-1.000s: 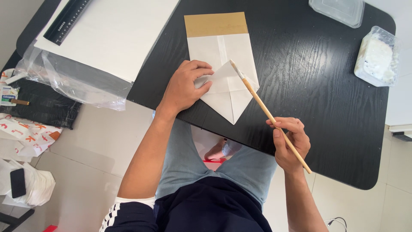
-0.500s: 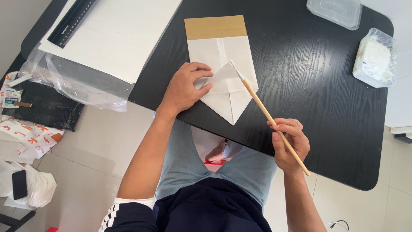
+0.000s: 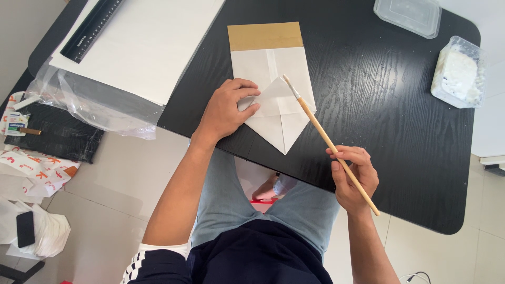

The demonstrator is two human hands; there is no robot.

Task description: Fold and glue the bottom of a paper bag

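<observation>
A white paper bag [image 3: 273,63] with a brown band at its far end lies flat on the black table [image 3: 379,115]; its near end is folded to a point. My left hand [image 3: 229,110] presses down on the fold and pinches a raised paper flap [image 3: 276,93]. My right hand [image 3: 352,176] grips a long wooden paintbrush [image 3: 329,142] near its back end. The brush tip rests at the top of the raised flap.
Large white sheets [image 3: 152,42] under a black ruler [image 3: 92,29] lie at the table's left, over clear plastic wrap [image 3: 100,105]. A clear lidded box [image 3: 407,16] and a tub of white paste [image 3: 457,73] stand at the far right. Printed bags [image 3: 31,168] and a phone [image 3: 25,229] lie on the floor.
The brush tip has stayed at the flap while my right hand shifted slightly. My left hand keeps holding the fold.
</observation>
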